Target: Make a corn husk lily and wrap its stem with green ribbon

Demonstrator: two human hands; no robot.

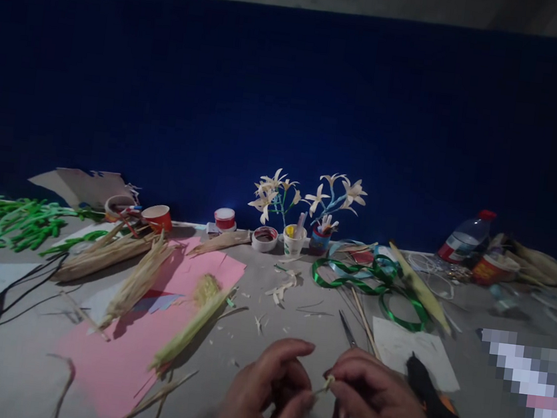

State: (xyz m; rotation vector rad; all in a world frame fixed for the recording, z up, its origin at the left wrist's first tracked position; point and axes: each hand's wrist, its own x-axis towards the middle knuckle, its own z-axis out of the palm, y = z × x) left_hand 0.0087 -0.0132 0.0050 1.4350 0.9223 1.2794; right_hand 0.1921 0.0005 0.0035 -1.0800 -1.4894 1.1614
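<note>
Pale stemmed piece, pinched by my left hand and right hand; the red-and-white bottle label is unreadable.

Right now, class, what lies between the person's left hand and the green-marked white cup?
In the head view, pale scraps, probably husk, lie between the left hand and the white cup, with thin strands to the right.

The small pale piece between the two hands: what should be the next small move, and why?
Perhaps roll the thin end of the pale piece gently with the left hand, while the right hand steadies it: the right hand pinches the piece, and its thin end reaches the left hand. Finer details are too small to tell.
</note>
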